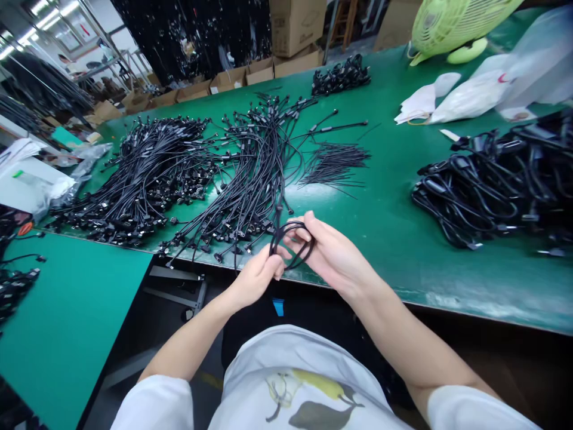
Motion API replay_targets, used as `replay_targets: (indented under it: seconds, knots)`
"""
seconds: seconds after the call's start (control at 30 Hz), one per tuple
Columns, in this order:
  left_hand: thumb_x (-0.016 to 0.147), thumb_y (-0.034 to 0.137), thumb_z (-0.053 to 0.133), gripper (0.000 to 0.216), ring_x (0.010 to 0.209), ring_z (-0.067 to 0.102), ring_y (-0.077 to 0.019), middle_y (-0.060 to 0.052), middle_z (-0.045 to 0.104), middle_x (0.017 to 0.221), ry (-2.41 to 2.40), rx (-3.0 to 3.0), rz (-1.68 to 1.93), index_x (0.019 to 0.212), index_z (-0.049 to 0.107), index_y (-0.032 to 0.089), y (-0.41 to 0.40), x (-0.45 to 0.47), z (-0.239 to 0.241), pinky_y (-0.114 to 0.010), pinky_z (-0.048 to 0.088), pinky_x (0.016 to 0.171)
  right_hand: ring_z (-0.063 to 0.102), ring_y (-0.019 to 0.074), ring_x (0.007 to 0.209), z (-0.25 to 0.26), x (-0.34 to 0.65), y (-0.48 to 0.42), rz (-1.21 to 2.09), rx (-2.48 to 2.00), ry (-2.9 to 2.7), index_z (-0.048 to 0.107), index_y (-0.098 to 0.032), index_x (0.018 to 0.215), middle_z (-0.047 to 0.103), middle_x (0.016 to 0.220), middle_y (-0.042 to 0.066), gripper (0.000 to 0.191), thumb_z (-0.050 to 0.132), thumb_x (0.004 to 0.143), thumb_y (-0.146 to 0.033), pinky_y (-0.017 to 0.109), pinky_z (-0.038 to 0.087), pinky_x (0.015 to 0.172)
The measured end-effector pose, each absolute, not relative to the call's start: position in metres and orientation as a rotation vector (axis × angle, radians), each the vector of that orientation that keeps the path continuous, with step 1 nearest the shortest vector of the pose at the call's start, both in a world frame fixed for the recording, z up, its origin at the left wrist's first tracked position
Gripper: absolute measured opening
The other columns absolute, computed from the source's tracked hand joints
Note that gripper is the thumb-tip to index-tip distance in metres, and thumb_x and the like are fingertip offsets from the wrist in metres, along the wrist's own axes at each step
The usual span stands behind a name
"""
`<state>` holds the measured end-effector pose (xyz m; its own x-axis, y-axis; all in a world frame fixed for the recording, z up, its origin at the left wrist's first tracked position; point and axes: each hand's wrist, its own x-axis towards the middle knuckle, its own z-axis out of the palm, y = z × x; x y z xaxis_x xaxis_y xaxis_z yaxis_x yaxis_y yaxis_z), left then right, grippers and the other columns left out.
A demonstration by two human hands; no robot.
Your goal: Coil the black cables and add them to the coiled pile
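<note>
A black cable [292,264] bent into loops hangs between my two hands, just over the front edge of the green table. My left hand [257,272] pinches the loops on their left side, thumb over the strands. On the right, the fingers of my right hand [329,251] curl round the same loops, with the thumb at the top. One cable end with a connector [279,209] sticks up above the loops. Just beyond my hands lies a loose pile of black cables [257,173], and to its right a bunch of thin black ties [335,161].
Another cable pile [147,173] spreads at the left. Bundled cables [496,179] are heaped at the right, and a smaller heap [341,76] sits at the back. A green fan [456,27] and white plastic bags [474,95] stand back right. Cardboard boxes [228,79] line the far edge.
</note>
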<state>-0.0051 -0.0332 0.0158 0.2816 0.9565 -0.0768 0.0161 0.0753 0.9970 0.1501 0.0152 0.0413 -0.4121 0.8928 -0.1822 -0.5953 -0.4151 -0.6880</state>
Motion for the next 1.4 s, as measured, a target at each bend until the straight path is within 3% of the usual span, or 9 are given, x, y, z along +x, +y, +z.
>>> replay_targets:
  seconds: [0.13, 0.3, 0.43, 0.5, 0.63, 0.87, 0.97, 1.1, 1.4]
  knots:
    - [0.098, 0.038, 0.039, 0.027, 0.065, 0.044, -0.0138, 0.003, 0.047, 0.069, 1.145, 1.521, 0.745, 0.106, 0.055, 0.018, -0.031, -0.007, 0.011, -0.028, 0.038, 0.068, 0.062, 0.0152, 0.084, 0.034, 0.136, 0.008, 1.722, -0.729, -0.770, 0.058, -0.018, 0.087, 0.062, 0.100, 0.005, 0.048, 0.079, 0.066, -0.055, 0.026, 0.053, 0.066]
    - [0.094, 0.047, 0.047, 0.034, 0.071, 0.048, -0.0147, -0.001, 0.051, 0.073, 1.011, 1.503, 0.599, 0.078, 0.055, 0.017, -0.028, -0.008, 0.006, -0.028, 0.040, 0.071, 0.042, 0.0015, 0.048, 0.024, 0.130, 0.010, 1.592, -0.707, -0.819, 0.038, -0.020, 0.074, 0.050, 0.080, -0.006, 0.040, 0.076, 0.073, -0.033, 0.018, 0.037, 0.044]
    - [0.085, 0.062, 0.055, 0.045, 0.087, 0.058, -0.0186, -0.005, 0.061, 0.085, 0.894, 1.295, 0.721, 0.085, 0.061, 0.017, -0.028, 0.000, 0.008, -0.032, 0.045, 0.085, 0.033, -0.0005, 0.044, 0.029, 0.132, 0.014, 1.605, -0.638, -0.959, 0.044, -0.024, 0.093, 0.045, 0.081, -0.007, 0.026, 0.066, 0.083, -0.035, 0.015, 0.028, 0.039]
    - [0.082, 0.064, 0.057, 0.049, 0.079, 0.062, -0.0184, -0.005, 0.063, 0.079, 0.810, 1.067, 0.708, 0.089, 0.059, 0.016, -0.029, 0.007, 0.011, -0.033, 0.049, 0.079, 0.033, 0.0004, 0.044, 0.031, 0.135, 0.015, 1.569, -0.646, -1.059, 0.046, -0.024, 0.097, 0.045, 0.081, -0.006, 0.022, 0.060, 0.087, -0.038, 0.015, 0.028, 0.038]
    - [0.081, 0.059, 0.063, 0.045, 0.055, 0.054, -0.0107, 0.002, 0.055, 0.062, 0.751, 0.764, 0.715, 0.086, 0.054, 0.016, -0.033, 0.017, 0.018, -0.028, 0.049, 0.063, 0.033, 0.0039, 0.041, 0.034, 0.139, 0.018, 1.458, -0.727, -1.237, 0.046, -0.024, 0.093, 0.039, 0.063, -0.008, 0.020, 0.053, 0.091, -0.043, 0.018, 0.032, 0.038]
    - [0.072, 0.040, 0.079, 0.040, 0.060, 0.051, -0.0081, 0.003, 0.051, 0.068, 0.729, 0.701, 0.649, 0.080, 0.048, 0.016, -0.031, 0.025, 0.022, -0.023, 0.041, 0.059, 0.039, 0.0058, 0.038, 0.026, 0.140, 0.022, 1.392, -0.760, -1.320, 0.044, -0.024, 0.092, 0.039, 0.053, -0.009, 0.022, 0.049, 0.094, -0.046, 0.019, 0.035, 0.038]
    - [0.077, 0.042, 0.073, 0.036, 0.061, 0.056, -0.0115, 0.001, 0.054, 0.070, 0.720, 0.702, 0.676, 0.088, 0.052, 0.015, -0.032, 0.027, 0.019, -0.026, 0.043, 0.061, 0.039, 0.0048, 0.039, 0.023, 0.141, 0.026, 1.544, -0.752, -1.167, 0.044, -0.024, 0.091, 0.039, 0.057, -0.009, 0.025, 0.055, 0.091, -0.046, 0.017, 0.037, 0.038]
    - [0.081, 0.041, 0.069, 0.032, 0.052, 0.043, -0.0075, 0.006, 0.039, 0.062, 0.642, 0.572, 0.665, 0.090, 0.057, 0.014, -0.035, 0.027, 0.015, -0.023, 0.038, 0.054, 0.034, 0.0026, 0.039, 0.024, 0.146, 0.028, 1.666, -0.731, -1.032, 0.042, -0.023, 0.085, 0.039, 0.061, -0.009, 0.035, 0.063, 0.085, -0.051, 0.015, 0.031, 0.034]
    - [0.081, 0.039, 0.071, 0.031, 0.048, 0.034, -0.0048, 0.006, 0.037, 0.061, 0.606, 0.428, 0.679, 0.091, 0.063, 0.011, -0.031, 0.028, 0.013, -0.019, 0.036, 0.050, 0.035, 0.0047, 0.031, 0.026, 0.150, 0.027, 1.657, -0.694, -1.152, 0.040, -0.023, 0.081, 0.036, 0.047, -0.011, 0.038, 0.057, 0.088, -0.056, 0.015, 0.025, 0.030]
